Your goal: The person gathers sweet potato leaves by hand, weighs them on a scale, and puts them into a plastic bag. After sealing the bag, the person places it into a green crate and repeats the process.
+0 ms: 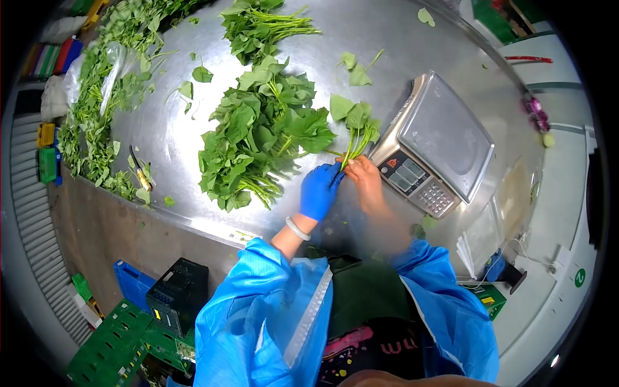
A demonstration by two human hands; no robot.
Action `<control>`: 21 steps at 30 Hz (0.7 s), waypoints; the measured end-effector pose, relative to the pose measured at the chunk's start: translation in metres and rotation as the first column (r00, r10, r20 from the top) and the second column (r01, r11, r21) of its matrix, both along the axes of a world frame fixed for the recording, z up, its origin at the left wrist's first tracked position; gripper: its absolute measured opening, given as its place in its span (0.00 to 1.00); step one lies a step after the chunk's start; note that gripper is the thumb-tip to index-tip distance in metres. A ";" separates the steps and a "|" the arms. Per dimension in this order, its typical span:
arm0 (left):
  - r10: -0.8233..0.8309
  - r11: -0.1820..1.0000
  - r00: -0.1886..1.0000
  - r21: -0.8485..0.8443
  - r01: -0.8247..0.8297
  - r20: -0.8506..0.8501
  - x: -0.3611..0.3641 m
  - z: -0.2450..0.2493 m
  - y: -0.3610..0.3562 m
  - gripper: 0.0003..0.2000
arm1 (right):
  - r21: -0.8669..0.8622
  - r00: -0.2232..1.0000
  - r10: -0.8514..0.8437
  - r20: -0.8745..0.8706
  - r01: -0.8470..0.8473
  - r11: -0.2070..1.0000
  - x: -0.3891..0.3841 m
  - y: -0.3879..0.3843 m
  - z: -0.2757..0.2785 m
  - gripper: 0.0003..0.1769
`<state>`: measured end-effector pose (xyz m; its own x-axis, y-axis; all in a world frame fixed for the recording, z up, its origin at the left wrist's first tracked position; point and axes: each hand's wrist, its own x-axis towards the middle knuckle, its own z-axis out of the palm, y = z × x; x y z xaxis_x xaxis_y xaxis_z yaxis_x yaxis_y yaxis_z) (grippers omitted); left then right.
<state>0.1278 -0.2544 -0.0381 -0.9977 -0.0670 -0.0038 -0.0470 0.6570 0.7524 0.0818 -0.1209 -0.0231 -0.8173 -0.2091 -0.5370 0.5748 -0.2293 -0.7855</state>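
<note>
My left hand [319,191], in a blue glove, is closed at the stem ends of a small bunch of leafy greens [355,132]. Bare and also closed, my right hand [365,182] grips the same stems from the other side. The leaves of the bunch point away from me, over the metal table [174,145]. Just left of my hands lies a big pile of leafy greens [248,132], its cut stems facing right and toward me. A digital scale [445,132] with a bare tray stands close to my right hand.
Another bundle of greens [261,29] lies at the far side. A long heap of loose greens [97,129] lines the left edge, near a knife-like tool [139,169]. Plastic bags [480,242] are at right; green crates [113,345] stand on the floor at lower left.
</note>
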 end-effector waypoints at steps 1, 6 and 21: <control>-0.022 0.998 0.997 0.055 0.026 -0.076 0.000 0.001 -0.009 0.10 | -0.003 1.000 0.000 0.005 0.000 1.000 0.001 0.000 -0.004 0.11; 0.300 0.913 0.886 -0.163 -0.375 -0.354 -0.019 0.013 -0.052 0.14 | 0.193 0.929 -0.169 -0.328 0.241 0.951 -0.016 -0.002 -0.011 0.11; 0.566 0.350 0.797 0.815 -0.462 0.209 -0.033 0.054 -0.101 0.08 | 0.733 0.831 0.270 -0.486 0.219 0.644 -0.060 -0.019 -0.031 0.13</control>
